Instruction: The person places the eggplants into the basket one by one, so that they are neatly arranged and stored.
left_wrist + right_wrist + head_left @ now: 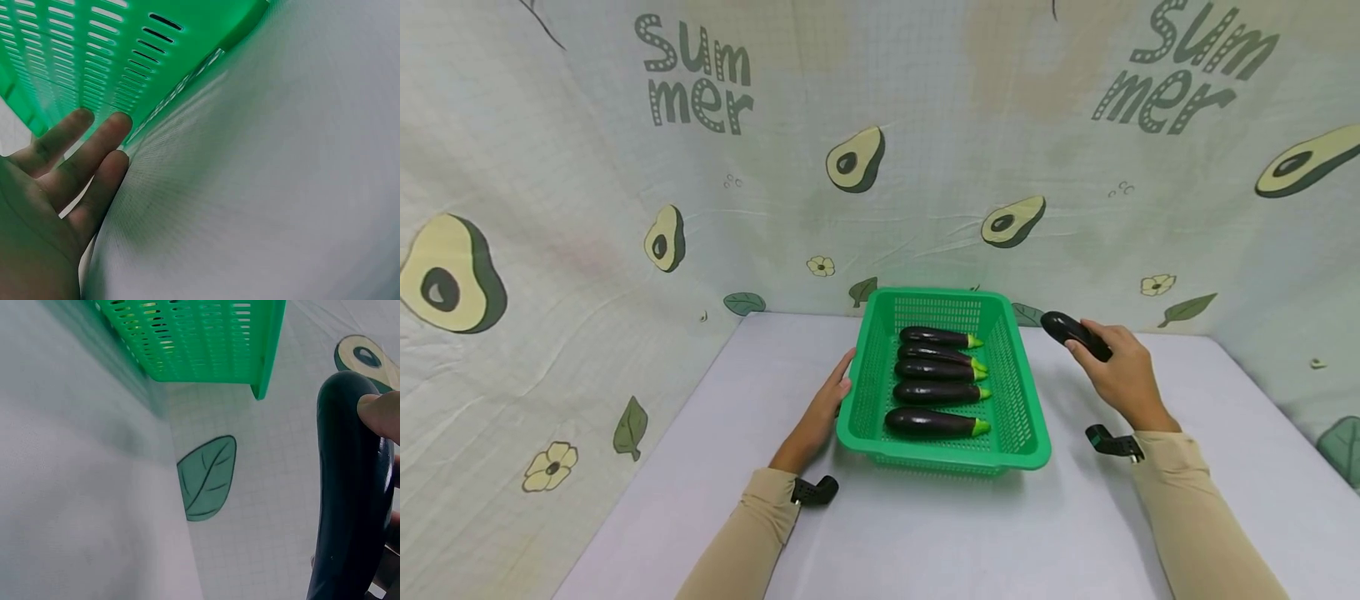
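Observation:
A green plastic basket (940, 457) with slotted walls stands mid-table. Several dark purple eggplants (932, 422) lie in it side by side, their green stem ends to the right. My left hand (820, 412) is at the basket's left side; in the left wrist view its fingers (112, 134) are extended against the slotted wall. To the right of the basket, my right hand (1123, 375) grips another eggplant (1063, 329) above the table. The right wrist view shows the thumb (381, 415) lying along this eggplant, the other fingers partly hidden behind it.
A white-covered table (917, 542) carries the basket. Behind and to the left hangs a pale cloth (925, 100) printed with avocados, leaves and lettering. Each wrist wears a small black camera mount (815, 492).

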Demonstrator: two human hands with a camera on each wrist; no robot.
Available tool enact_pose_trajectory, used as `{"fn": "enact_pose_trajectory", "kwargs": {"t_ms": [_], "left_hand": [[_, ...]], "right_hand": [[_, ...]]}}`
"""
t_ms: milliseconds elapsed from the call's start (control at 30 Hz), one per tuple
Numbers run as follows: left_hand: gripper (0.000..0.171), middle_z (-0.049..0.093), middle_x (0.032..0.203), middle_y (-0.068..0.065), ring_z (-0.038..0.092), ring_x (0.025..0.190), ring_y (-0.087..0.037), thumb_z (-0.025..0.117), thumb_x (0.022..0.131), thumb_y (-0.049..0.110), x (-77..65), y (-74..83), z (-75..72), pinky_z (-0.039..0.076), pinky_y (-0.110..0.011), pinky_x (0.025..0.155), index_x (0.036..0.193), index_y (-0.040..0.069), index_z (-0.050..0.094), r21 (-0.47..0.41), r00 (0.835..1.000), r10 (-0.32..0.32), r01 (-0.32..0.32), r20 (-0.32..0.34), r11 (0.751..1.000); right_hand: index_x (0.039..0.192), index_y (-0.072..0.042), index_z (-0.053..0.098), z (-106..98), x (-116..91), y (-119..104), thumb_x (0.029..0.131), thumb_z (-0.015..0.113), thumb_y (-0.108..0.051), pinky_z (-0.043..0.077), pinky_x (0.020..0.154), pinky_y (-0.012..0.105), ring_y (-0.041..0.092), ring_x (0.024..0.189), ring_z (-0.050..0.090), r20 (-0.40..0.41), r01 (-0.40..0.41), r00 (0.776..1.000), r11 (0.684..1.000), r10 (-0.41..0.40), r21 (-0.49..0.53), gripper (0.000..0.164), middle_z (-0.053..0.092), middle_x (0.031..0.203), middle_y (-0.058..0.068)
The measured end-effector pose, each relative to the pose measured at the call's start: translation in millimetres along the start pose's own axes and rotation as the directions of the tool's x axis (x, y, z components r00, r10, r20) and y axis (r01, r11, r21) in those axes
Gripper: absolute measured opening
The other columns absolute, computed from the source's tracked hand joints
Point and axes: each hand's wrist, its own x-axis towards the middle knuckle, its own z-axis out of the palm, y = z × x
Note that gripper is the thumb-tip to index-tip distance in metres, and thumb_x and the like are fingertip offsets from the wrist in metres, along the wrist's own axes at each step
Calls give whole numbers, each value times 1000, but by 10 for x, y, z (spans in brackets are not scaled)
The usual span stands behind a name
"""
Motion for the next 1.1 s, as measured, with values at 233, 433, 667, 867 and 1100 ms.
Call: {"fn": "enact_pose_trajectory", "kwargs": {"t_ms": [233,433,667,867,1100], "left_hand": [[56,11,166,-15,18,148,-34,27,110,23,7,15,5,21,-57,114,162,8,10,-6,1000,-11,11,1,1000],[56,11,166,-16,19,148,-34,28,110,23,12,-14,5,21,-57,114,162,8,11,-12,1000,-11,11,0,1000],[56,12,166,-14,19,148,-32,28,110,24,7,-32,10,22,-56,114,162,9,11,-9,1000,-12,12,-1,1000],[56,11,166,-15,16,149,-33,28,110,22,6,-16,15,19,-58,115,162,8,11,-9,1000,-15,15,2,1000],[56,10,166,-14,9,151,-30,26,111,23,9,-14,3,12,-58,117,162,7,9,15,1000,-3,3,-1,1000]], "right_hand": [[135,5,60,-14,13,-44,95,72,-23,45,79,56,44,101,56,6,6,1000,1000,-6,1,50,58,118,29],[135,4,60,-40,23,-170,96,71,-25,46,79,58,43,102,56,24,24,999,1000,-24,-4,50,58,120,29],[135,3,61,-44,39,-281,94,72,-23,47,76,53,40,100,57,23,84,996,996,-84,3,49,59,118,26],[135,2,61,-24,30,-325,94,72,-20,47,75,52,38,100,58,46,113,992,994,-114,8,48,60,117,25],[135,1,61,32,71,-407,95,72,-21,47,72,51,37,96,58,82,144,986,989,-147,40,47,61,115,24]]}}
